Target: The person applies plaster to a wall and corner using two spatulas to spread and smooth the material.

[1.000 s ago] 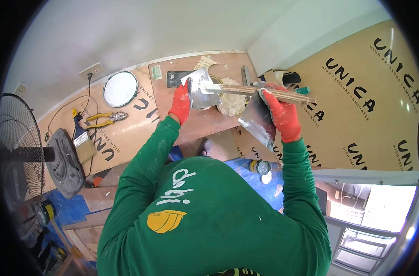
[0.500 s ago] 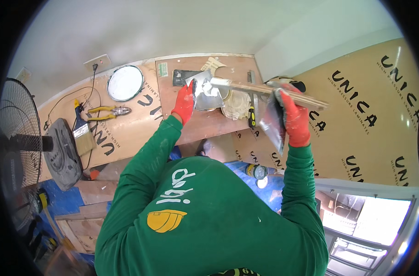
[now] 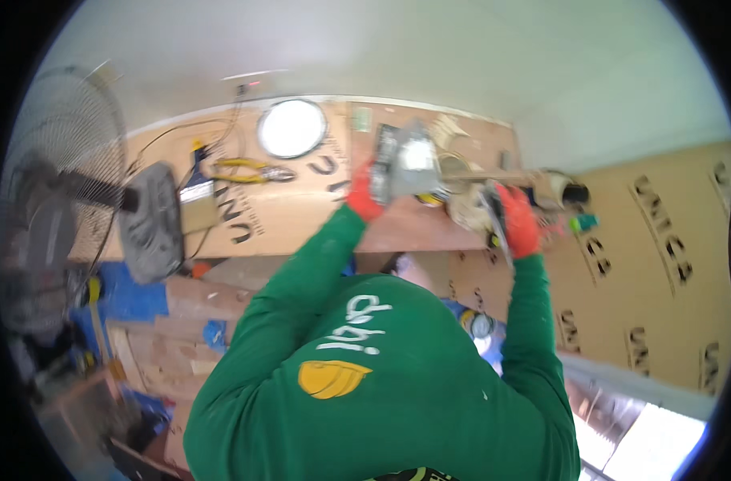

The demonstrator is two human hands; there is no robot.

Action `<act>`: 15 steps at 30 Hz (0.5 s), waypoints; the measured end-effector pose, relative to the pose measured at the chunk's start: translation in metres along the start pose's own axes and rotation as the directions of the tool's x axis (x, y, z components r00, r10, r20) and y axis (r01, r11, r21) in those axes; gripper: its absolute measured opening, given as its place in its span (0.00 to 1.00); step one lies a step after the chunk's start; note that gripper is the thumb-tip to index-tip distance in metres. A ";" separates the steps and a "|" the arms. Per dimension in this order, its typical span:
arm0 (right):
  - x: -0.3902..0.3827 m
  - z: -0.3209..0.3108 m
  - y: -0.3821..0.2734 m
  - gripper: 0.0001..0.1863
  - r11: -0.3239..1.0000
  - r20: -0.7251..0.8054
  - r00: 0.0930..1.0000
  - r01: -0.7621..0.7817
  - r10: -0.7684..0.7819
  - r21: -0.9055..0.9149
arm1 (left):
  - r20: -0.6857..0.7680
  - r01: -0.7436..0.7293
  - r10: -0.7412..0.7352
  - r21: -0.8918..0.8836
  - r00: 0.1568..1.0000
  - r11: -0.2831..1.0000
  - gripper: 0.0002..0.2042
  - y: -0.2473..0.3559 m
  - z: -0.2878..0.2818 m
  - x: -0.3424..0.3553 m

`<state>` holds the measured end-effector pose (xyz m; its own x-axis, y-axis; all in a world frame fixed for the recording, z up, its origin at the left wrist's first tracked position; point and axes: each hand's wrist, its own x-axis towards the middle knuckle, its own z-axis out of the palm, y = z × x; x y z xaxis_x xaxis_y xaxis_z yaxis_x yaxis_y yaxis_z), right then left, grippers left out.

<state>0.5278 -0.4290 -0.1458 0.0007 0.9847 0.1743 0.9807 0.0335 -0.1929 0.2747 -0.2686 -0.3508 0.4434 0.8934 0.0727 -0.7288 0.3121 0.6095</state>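
Note:
The picture is blurred. My left hand [image 3: 365, 193], in a red glove, grips a flat metal scraper [image 3: 407, 178] with white paste [image 3: 417, 153] on it. My right hand [image 3: 518, 220], also gloved red, is closed on another metal scraper [image 3: 496, 226], seen nearly edge-on. A pale wooden strip [image 3: 485, 174] runs sideways near the tops of both scrapers; whether my right fingers also hold it I cannot tell. Beneath it on the board is a lumpy cream-coloured container [image 3: 464, 211].
A round white lid [image 3: 292, 126], pliers [image 3: 241, 170] and paintbrush [image 3: 198, 212] lie on the left board [image 3: 289, 224], beside a fan [image 3: 64, 188] with a grey base [image 3: 149, 224] and cables. A wall stands behind; a printed tan board [image 3: 638, 305] covers the right side.
The view has swung and blurred, so the bench sits further right. The strip lies more level, and the right scraper has turned from face-on to nearly edge-on.

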 end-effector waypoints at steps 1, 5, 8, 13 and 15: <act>-0.023 0.033 0.035 0.25 0.973 0.034 0.999 -0.031 0.024 0.227 | 0.069 -0.044 0.034 0.152 0.997 0.987 0.19 0.010 0.014 0.000; -0.022 0.100 0.026 0.24 0.883 0.077 0.991 -0.134 0.111 0.450 | 0.004 0.354 -0.361 -0.206 0.933 0.912 0.18 0.037 0.055 0.015; -0.009 0.107 0.012 0.27 0.810 0.050 0.987 -0.156 0.155 0.565 | -0.038 0.403 -0.420 -0.216 0.907 0.889 0.18 0.039 0.081 0.014; -0.037 0.060 -0.014 0.35 0.368 0.250 0.876 -0.411 0.413 0.834 | 0.026 0.510 -0.526 -0.289 0.850 0.810 0.19 0.050 0.124 -0.018; -0.064 0.074 -0.002 0.31 0.129 0.184 0.864 -0.273 0.469 0.953 | 0.093 0.593 -0.589 -0.225 0.803 0.773 0.20 0.041 0.138 -0.022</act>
<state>0.5111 -0.4800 -0.2277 0.4250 0.8976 -0.1172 -0.0599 -0.1013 -0.9931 0.3071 -0.3204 -0.2182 0.8338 0.5033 -0.2269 -0.4179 0.8439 0.3364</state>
